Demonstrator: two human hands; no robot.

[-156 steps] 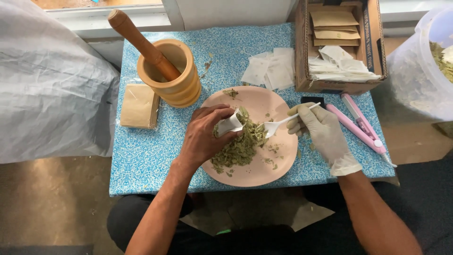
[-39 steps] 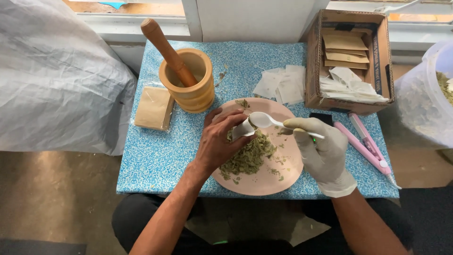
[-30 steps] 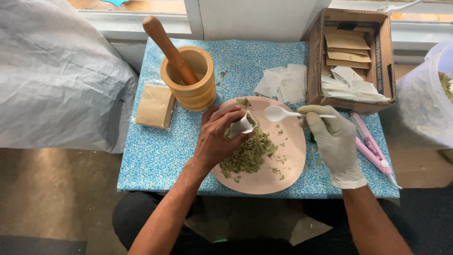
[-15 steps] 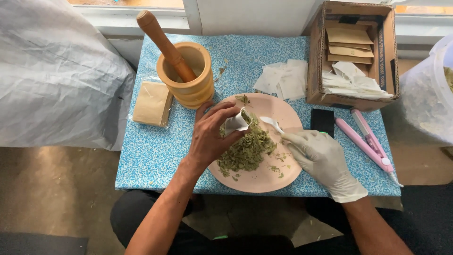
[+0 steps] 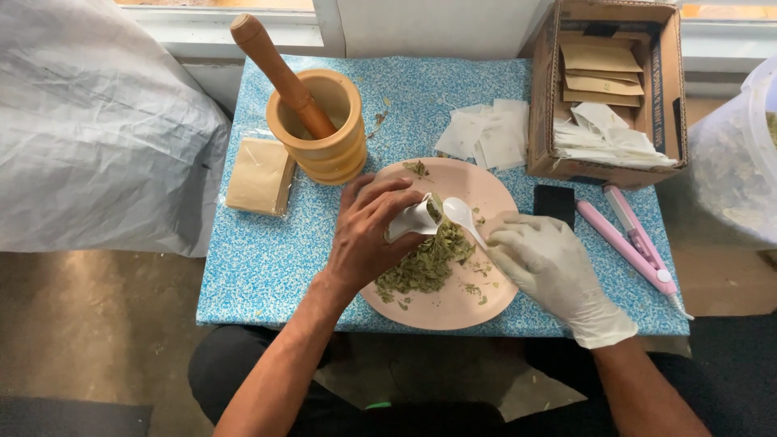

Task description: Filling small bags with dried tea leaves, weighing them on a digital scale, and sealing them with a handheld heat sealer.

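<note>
Here I see my bare left hand [image 5: 368, 235] curled around a small white paper bag [image 5: 413, 218], holding its mouth open and tilted toward the right, just above the pile of dried leaves [image 5: 425, 263] on the pink plate [image 5: 453, 303]. My gloved right hand [image 5: 542, 259] is closed on the handle of a white plastic spoon [image 5: 460, 214], whose bowl sits right at the bag's opening. A wooden mortar [image 5: 320, 129] with its pestle [image 5: 279, 73] stands beyond the left hand on the blue table [image 5: 251, 267].

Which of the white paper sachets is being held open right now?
The one in the bare left hand: this sachet is pinched open over the pink plate. The other white sachets lie flat on the blue table.
</note>
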